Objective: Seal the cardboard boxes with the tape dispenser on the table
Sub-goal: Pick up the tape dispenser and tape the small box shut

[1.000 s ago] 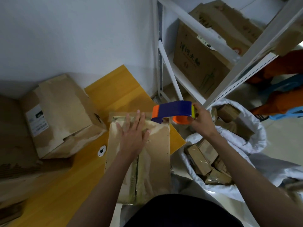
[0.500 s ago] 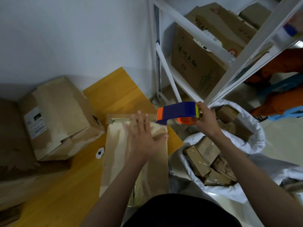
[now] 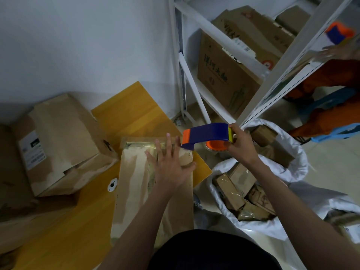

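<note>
Box: one long flat cardboard box (image 3: pixel 136 184), glossy tape along its top, at the yellow wooden table's (image 3: pixel 136 114) right edge, long axis running away from the person.
Left hand (image 3: pixel 171 164): flat, fingers spread, pressing the box's far end.
Right hand (image 3: pixel 242 147): gripping the tape dispenser (image 3: pixel 206 134).
Dispenser: blue and orange plastic, over the box's far right corner, pointing left.
Other boxes: two worn ones (image 3: pixel 62 141) at the table's left edge.
</note>
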Tool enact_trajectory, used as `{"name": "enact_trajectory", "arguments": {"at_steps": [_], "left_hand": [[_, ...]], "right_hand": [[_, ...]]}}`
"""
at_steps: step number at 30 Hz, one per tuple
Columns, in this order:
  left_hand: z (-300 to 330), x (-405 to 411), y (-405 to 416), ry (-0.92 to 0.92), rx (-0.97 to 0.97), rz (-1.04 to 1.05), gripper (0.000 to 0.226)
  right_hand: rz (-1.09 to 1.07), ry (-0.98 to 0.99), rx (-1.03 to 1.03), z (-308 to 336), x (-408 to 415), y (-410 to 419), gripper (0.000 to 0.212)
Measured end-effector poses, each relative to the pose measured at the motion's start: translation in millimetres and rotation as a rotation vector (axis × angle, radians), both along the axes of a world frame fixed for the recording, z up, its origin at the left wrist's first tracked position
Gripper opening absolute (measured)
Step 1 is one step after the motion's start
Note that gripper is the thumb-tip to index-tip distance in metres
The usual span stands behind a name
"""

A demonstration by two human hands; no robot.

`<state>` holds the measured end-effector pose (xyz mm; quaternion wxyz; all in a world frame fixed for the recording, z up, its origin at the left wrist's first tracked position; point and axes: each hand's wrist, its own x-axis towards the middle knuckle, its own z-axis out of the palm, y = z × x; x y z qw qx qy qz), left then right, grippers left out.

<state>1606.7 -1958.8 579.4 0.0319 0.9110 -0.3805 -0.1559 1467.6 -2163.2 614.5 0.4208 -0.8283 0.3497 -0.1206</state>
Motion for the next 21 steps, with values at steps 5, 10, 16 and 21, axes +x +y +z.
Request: {"name": "enact_trajectory", "arguments": {"at_steps": [5, 10, 16, 21], "left_hand": [[-1, 1, 2, -0.010, 0.027, -0.012, 0.104], [1, 1, 1, -0.010, 0.045, -0.019, 0.103], [3, 1, 1, -0.014, 0.043, -0.034, 0.103], [4, -1, 0, -0.038, 0.050, -0.045, 0.101]], "right_hand": [[-0.034, 0.011, 0.013, 2, -9, -1, 0.045], [-0.061, -0.011, -0.021, 2, -15, 0, 0.043], [-0.130, 0.004, -0.062, -1, -16, 7, 0.041], [-0.182, 0.032, -0.071, -2, -15, 11, 0.044]]}}
